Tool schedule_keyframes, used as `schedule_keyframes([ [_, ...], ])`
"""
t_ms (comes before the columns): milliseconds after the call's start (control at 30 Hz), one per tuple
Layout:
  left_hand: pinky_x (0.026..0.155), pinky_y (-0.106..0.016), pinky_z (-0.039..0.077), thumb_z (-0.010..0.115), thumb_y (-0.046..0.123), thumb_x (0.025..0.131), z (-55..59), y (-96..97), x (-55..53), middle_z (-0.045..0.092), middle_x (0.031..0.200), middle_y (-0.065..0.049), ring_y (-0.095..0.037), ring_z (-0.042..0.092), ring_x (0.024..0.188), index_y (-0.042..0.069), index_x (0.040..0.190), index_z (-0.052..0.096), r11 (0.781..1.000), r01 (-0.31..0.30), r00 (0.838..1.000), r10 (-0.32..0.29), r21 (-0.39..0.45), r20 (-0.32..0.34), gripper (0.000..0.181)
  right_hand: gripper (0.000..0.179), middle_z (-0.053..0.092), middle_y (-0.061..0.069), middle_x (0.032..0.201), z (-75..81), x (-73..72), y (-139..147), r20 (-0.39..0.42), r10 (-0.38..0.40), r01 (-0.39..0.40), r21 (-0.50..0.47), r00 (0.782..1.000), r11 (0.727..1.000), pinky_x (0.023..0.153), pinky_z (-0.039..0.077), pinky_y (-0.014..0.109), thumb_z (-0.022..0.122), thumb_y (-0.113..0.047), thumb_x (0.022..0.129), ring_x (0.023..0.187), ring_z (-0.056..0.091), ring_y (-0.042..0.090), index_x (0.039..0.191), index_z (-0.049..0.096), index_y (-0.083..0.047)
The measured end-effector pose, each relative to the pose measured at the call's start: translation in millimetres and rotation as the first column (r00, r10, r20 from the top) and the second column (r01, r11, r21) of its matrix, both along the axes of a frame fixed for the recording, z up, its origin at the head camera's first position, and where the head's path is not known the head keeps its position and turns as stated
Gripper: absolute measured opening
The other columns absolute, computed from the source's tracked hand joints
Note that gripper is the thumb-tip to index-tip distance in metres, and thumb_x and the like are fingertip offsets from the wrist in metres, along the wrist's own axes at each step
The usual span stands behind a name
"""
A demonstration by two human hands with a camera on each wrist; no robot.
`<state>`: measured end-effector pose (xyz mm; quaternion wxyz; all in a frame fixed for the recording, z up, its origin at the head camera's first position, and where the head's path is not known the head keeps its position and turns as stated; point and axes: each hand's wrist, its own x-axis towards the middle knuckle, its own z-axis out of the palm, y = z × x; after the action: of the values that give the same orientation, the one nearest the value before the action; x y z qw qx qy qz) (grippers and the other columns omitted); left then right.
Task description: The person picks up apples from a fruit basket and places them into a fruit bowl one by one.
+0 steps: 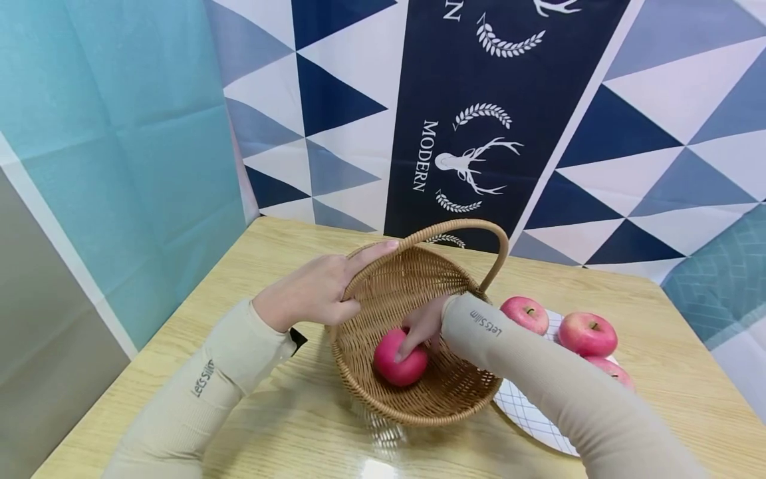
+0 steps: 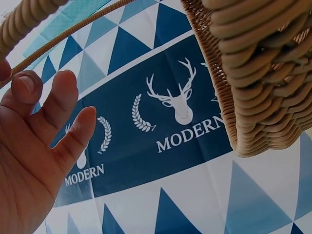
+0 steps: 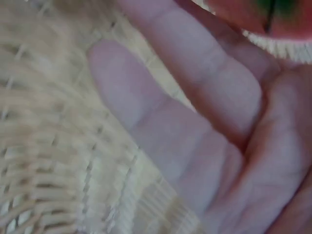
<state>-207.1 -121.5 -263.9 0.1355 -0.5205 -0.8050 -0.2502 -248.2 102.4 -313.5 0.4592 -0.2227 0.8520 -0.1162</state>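
Note:
A brown wicker basket with an arched handle is tipped, its mouth facing me. My left hand holds it at the side where handle and rim meet, index finger stretched along the handle and thumb at the rim. In the left wrist view, the other fingers of that hand are loosely bent beside the wicker. Inside the basket lies a red apple. My right hand reaches in and grips this apple, thumb across its top; the right wrist view shows fingers close against the weave.
Right of the basket, a white plate with a blue grid pattern carries three apples, partly behind my right sleeve. The wooden table meets a patterned cloth at the back and a teal cloth at the left.

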Motion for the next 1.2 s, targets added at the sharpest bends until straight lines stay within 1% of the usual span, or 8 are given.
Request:
schedule_keyframes([
  [167,0.044,-0.024,0.034,0.054,0.001,0.068,-1.7,-2.2,-0.9,0.031,0.059,0.006,-0.005,0.029,0.048,0.005,0.142,0.023,1.000,0.009,1.000,-0.009,0.009,0.005,0.080,0.066,0.053,0.006,0.120,-5.1,8.6,-12,-0.040,-0.071,0.067,-0.092,0.997,0.994,0.089,0.046,0.041,0.078,-0.027,0.072,0.108,0.052,0.023,0.129,0.050,-0.010],
  [300,0.043,-0.024,0.033,0.055,0.000,0.068,-2.4,-3.4,-1.7,0.028,0.058,0.008,-0.004,0.027,0.047,0.005,0.141,0.024,1.000,0.015,1.000,-0.015,0.025,-0.012,0.079,0.061,0.053,0.005,0.111,-8.9,13.1,-20,-0.062,-0.111,0.101,-0.149,0.992,0.984,0.075,0.052,0.043,0.083,-0.020,0.066,0.095,0.056,0.021,0.119,0.054,-0.014],
  [367,0.043,-0.023,0.032,0.055,0.000,0.068,-2.4,-3.3,-1.9,0.027,0.058,0.009,-0.003,0.025,0.047,0.005,0.141,0.025,0.999,0.019,1.000,-0.019,0.032,-0.025,0.079,0.057,0.053,0.003,0.106,-11.5,14.2,-24,-0.096,-0.081,0.063,-0.177,0.992,0.982,0.073,0.052,0.039,0.084,-0.020,0.064,0.091,0.056,0.018,0.113,0.055,-0.014],
  [500,0.043,-0.023,0.031,0.053,0.000,0.067,-3.4,-3.1,-2.2,0.027,0.058,0.008,-0.004,0.025,0.047,0.006,0.141,0.024,0.999,0.028,0.999,-0.026,0.037,-0.038,0.080,0.059,0.056,-0.001,0.101,-17.5,13.5,-29,-0.158,0.006,-0.039,-0.210,0.987,0.977,0.082,0.046,0.030,0.084,-0.024,0.063,0.094,0.054,0.014,0.114,0.056,-0.015],
  [600,0.043,-0.024,0.032,0.052,0.000,0.068,-3.9,-3.3,-2.1,0.030,0.058,0.007,-0.004,0.027,0.047,0.006,0.141,0.023,0.999,0.032,0.999,-0.031,0.041,-0.028,0.079,0.062,0.057,-0.003,0.102,-20.9,12.2,-31,-0.143,0.049,-0.082,-0.233,0.988,0.969,0.085,0.044,0.027,0.082,-0.024,0.064,0.097,0.054,0.011,0.119,0.055,-0.014],
  [800,0.042,-0.023,0.031,0.051,0.000,0.067,-4.7,-2.2,-2.3,0.033,0.061,0.006,-0.003,0.026,0.047,0.006,0.142,0.023,0.999,0.023,1.000,-0.023,0.040,0.003,0.081,0.057,0.059,-0.006,0.100,-24.5,10.0,-33,-0.096,0.091,-0.113,-0.247,0.991,0.963,0.080,0.048,0.024,0.081,-0.025,0.067,0.093,0.057,0.008,0.118,0.056,-0.017],
  [1033,0.043,-0.022,0.030,0.051,0.002,0.066,-4.2,-1.9,-2.4,0.033,0.062,0.006,-0.003,0.025,0.048,0.004,0.144,0.026,1.000,-0.012,0.999,0.012,0.012,0.037,0.082,0.091,0.059,0.000,0.111,-26.5,9.0,-31,-0.202,0.096,-0.146,-0.251,0.975,0.957,0.089,0.043,0.025,0.084,-0.027,0.065,0.103,0.056,0.012,0.141,0.040,-0.004],
  [1200,0.042,-0.022,0.030,0.052,0.002,0.067,-4.3,-1.5,-3.3,0.033,0.061,0.006,-0.002,0.026,0.047,0.005,0.145,0.027,1.000,-0.024,0.999,0.024,0.004,0.042,0.082,0.080,0.059,-0.005,0.105,-29.4,7.7,-31,-0.160,0.119,-0.160,-0.270,0.980,0.949,0.083,0.046,0.024,0.084,-0.023,0.063,0.094,0.057,0.008,0.134,0.048,-0.009],
])
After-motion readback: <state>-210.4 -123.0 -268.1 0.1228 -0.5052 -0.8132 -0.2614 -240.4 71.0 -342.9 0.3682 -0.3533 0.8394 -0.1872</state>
